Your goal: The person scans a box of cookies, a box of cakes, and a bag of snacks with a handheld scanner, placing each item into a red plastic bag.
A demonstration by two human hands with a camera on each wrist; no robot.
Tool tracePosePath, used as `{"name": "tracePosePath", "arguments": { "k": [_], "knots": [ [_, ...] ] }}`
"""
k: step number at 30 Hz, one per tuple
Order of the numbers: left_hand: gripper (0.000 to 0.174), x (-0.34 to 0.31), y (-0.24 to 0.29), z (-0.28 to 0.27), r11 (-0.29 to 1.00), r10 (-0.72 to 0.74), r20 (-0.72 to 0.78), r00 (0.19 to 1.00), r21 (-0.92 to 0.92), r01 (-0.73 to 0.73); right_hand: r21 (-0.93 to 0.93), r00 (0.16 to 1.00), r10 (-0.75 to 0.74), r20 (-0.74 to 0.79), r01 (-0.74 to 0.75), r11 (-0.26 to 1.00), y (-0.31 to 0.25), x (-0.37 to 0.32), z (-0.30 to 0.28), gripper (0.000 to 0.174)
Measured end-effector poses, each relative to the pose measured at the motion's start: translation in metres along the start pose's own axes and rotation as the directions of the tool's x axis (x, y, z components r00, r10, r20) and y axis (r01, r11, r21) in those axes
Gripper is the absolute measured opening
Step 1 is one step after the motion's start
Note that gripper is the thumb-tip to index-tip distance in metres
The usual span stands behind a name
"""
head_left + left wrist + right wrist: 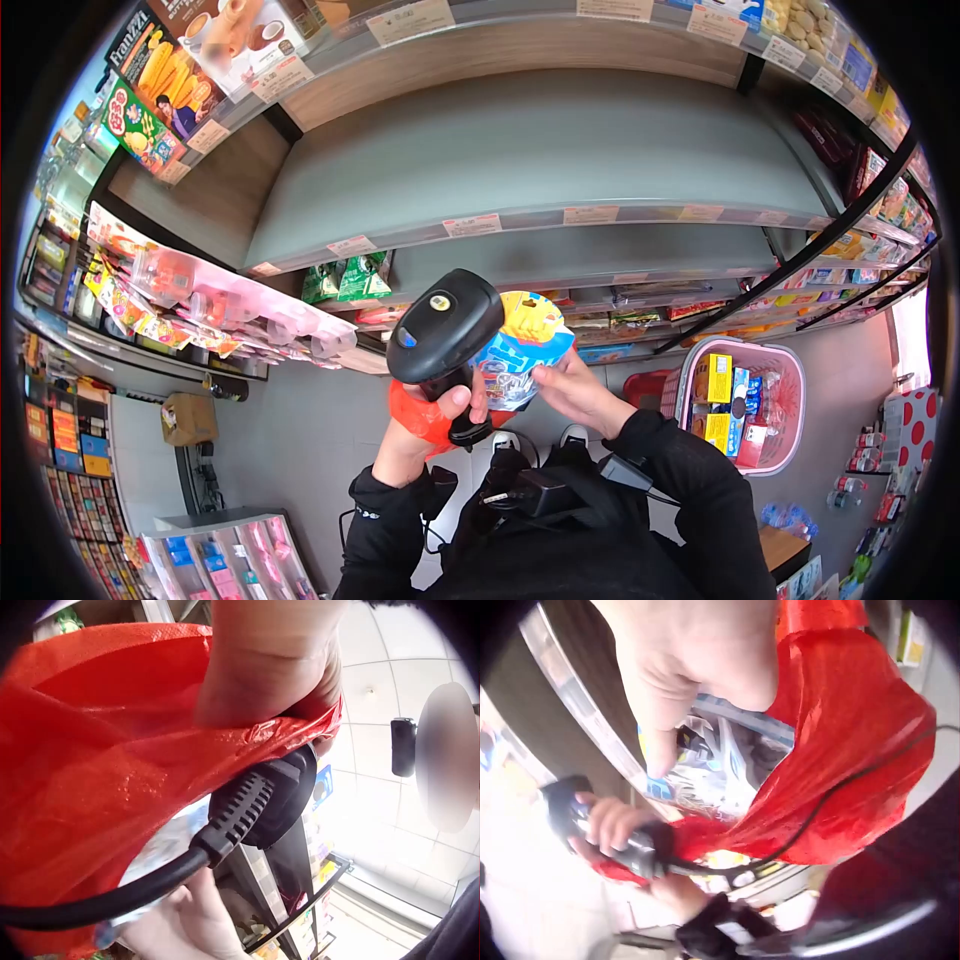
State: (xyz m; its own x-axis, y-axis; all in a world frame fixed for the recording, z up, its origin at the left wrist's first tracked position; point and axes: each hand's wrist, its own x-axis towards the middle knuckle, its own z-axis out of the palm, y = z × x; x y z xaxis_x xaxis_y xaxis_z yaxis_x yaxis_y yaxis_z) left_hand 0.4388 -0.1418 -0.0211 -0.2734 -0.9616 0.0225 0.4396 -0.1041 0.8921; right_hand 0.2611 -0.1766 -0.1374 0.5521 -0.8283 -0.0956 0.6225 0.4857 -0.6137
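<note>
My left hand grips the handle of a black barcode scanner, whose rounded head tilts up over the snack bag. A red plastic bag hangs at this same hand, gathered around the wrist and handle. The scanner's black cable runs across the red bag in the left wrist view. My right hand pinches the edge of a blue-and-yellow snack bag with thumb and fingers. Wrapped pieces show through its clear lower part in the right wrist view. The scanner overlaps the snack bag's left side in the head view.
A wide grey shelf with price tags spans the front; green packets sit on a lower shelf. At right on the floor stands a pink basket with boxes and packets. A cardboard box is at left.
</note>
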Motion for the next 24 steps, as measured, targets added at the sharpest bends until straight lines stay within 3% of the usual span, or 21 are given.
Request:
{"name": "tracePosePath", "arguments": {
  "k": [1, 3, 5, 6, 7, 8, 9, 10, 11, 13, 15, 17, 18, 19, 21, 22, 24],
  "knots": [
    [0.047, -0.001, -0.002, 0.000, 1.000, -0.001, -0.008, 1.000, 0.000, 0.001, 0.109, 0.999, 0.010, 0.037, -0.014, 0.994, 0.005, 0.001, 0.002, 0.065],
    [0.050, 0.000, -0.004, 0.000, 0.998, 0.001, 0.012, 1.000, 0.057, -0.002, -0.317, 0.998, 0.065, 0.024, -0.055, 0.947, 0.010, -0.003, 0.011, 0.073],
    [0.050, -0.001, -0.003, 0.004, 0.999, 0.002, 0.004, 1.000, 0.053, -0.003, -0.640, 0.969, 0.134, 0.206, 0.030, 0.767, 0.014, 0.003, 0.007, 0.076],
    [0.050, -0.001, -0.003, 0.005, 0.999, 0.012, 0.006, 1.000, 0.047, -0.012, -0.758, 0.977, 0.125, 0.171, 0.049, 0.651, 0.028, 0.002, -0.003, 0.078],
    [0.050, -0.001, -0.002, 0.007, 0.999, 0.020, 0.006, 1.000, 0.042, -0.020, -0.756, 0.976, 0.132, 0.174, 0.047, 0.653, 0.033, 0.005, -0.010, 0.078],
    [0.052, -0.002, 0.000, 0.009, 0.999, 0.000, 0.001, 1.000, 0.043, 0.000, -0.910, 0.945, 0.170, 0.278, 0.202, 0.362, 0.036, 0.009, -0.017, 0.079],
    [0.052, -0.002, -0.001, 0.009, 0.999, 0.001, -0.005, 1.000, 0.044, 0.000, -0.932, 0.903, 0.238, 0.358, 0.361, 0.033, 0.036, 0.011, -0.017, 0.081],
    [0.054, -0.002, -0.002, 0.009, 0.999, 0.002, 0.000, 1.000, 0.046, -0.002, -0.952, 0.903, 0.320, 0.288, 0.305, -0.005, 0.036, 0.012, -0.015, 0.078],
    [0.056, -0.002, -0.003, 0.010, 0.999, 0.004, 0.005, 1.000, 0.047, -0.004, -0.952, 0.902, 0.321, 0.288, 0.306, -0.005, 0.034, 0.012, -0.014, 0.078],
    [0.058, -0.002, -0.004, 0.009, 0.998, -0.009, 0.002, 1.000, 0.061, 0.009, -0.995, 0.845, 0.531, 0.063, 0.096, -0.035, 0.025, 0.010, -0.006, 0.069],
    [0.057, -0.001, -0.011, 0.005, 0.993, 0.068, 0.032, 0.997, 0.094, -0.071, -0.995, 0.854, 0.517, 0.065, 0.091, -0.026, 0.017, 0.007, -0.010, 0.065],
    [0.055, -0.001, -0.015, 0.005, 0.992, 0.071, 0.027, 0.997, 0.104, -0.074, -0.944, 0.899, 0.289, 0.328, 0.317, 0.086, 0.003, 0.001, -0.021, 0.065],
    [0.053, -0.001, -0.017, 0.006, 0.990, 0.078, 0.015, 0.997, 0.121, -0.079, -0.956, 0.902, 0.379, 0.206, 0.103, 0.275, -0.030, -0.008, 0.004, 0.064],
    [0.053, -0.002, -0.020, 0.007, 0.990, 0.077, 0.020, 0.997, 0.114, -0.079, -0.958, 0.904, 0.378, 0.198, 0.097, 0.270, -0.040, -0.016, 0.019, 0.064],
    [0.048, -0.002, -0.031, 0.011, 0.967, 0.094, -0.080, 0.992, 0.243, -0.073, -0.678, 0.915, -0.015, 0.404, 0.310, 0.666, -0.048, -0.021, 0.044, 0.063],
    [0.045, -0.005, -0.039, 0.005, 0.964, 0.031, -0.080, 0.996, 0.267, -0.009, -0.682, 0.918, -0.021, 0.397, 0.310, 0.662, -0.050, -0.022, 0.056, 0.063],
    [0.038, -0.007, -0.050, 0.009, 0.969, 0.050, -0.117, 0.992, 0.248, -0.019, -0.777, 0.962, -0.022, 0.271, 0.232, 0.585, -0.049, -0.019, 0.072, 0.066]
  ]
}}
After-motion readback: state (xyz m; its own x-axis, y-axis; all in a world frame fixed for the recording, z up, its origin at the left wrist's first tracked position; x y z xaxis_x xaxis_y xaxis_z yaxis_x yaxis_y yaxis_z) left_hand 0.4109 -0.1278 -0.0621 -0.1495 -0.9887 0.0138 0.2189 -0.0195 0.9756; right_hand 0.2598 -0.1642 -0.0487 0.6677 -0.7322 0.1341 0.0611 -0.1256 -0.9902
